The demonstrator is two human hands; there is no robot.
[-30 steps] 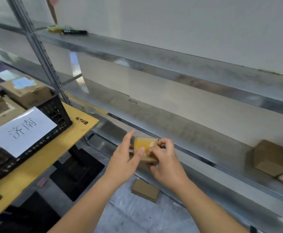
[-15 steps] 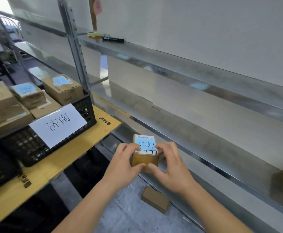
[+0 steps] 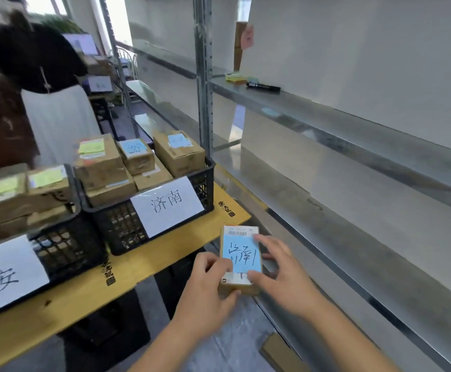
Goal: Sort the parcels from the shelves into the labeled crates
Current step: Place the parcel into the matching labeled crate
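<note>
Black crates sit along the wooden tabletop [image 3: 165,253]: one [image 3: 66,248] at the left, then the crate [image 3: 127,224] nearest the right corner, full of cardboard boxes. Just off that corner, the left hand [image 3: 205,288] and right hand [image 3: 283,275] clasp a small parcel [image 3: 239,256], its blue handwritten note facing up, beside the metal shelves [image 3: 353,232].

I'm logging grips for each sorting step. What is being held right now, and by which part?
A small parcel with a blue note on top, held by both hands: left hand on its left edge and near corner, right hand on its right edge.
</note>
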